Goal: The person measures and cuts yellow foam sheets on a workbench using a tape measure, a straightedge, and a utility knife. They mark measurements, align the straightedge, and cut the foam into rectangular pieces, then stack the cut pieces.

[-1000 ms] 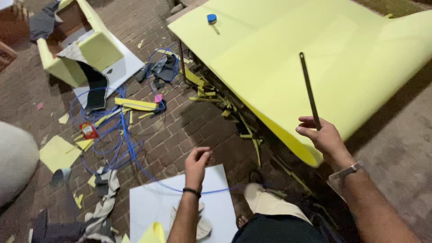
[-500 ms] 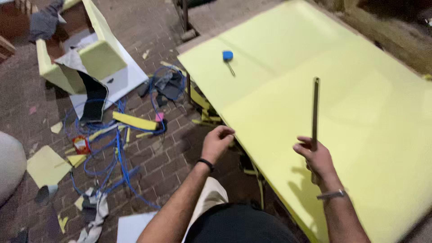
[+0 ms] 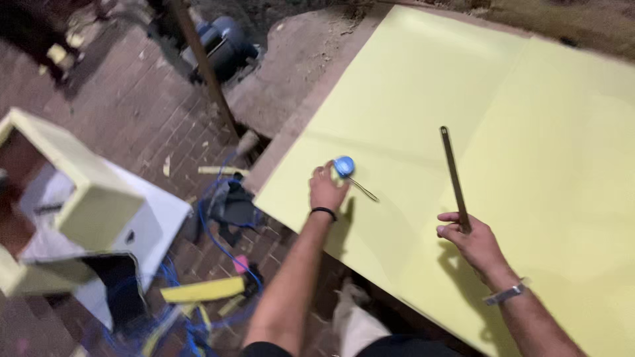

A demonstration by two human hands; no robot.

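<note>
While the right hand [image 3: 473, 241] still pinches a long dark metal ruler [image 3: 454, 177] upright, the left hand [image 3: 327, 188] has newly reached the small blue round tape measure [image 3: 343, 166], fingers closing on it, at its 1 o'clock on the large pale-yellow sheet [image 3: 529, 132].

A makeshift carpentry workshop, seen from above — a large pale-yellow laminate sheet [image 3: 476, 132] lies spread flat over a rough work surface, with a blue tape measure [image 3: 344, 166] and a long metal ruler [image 3: 454, 177] in use on it. The brick-paved floor [image 3: 126, 125] is strewn with yellow offcuts [image 3: 202, 289] and loops of blue cable [image 3: 210, 228] — beside them stands a half-built cabinet [image 3: 86, 205] faced in the same yellow, and a small electric motor [image 3: 223, 41] sits by the wall.
</note>
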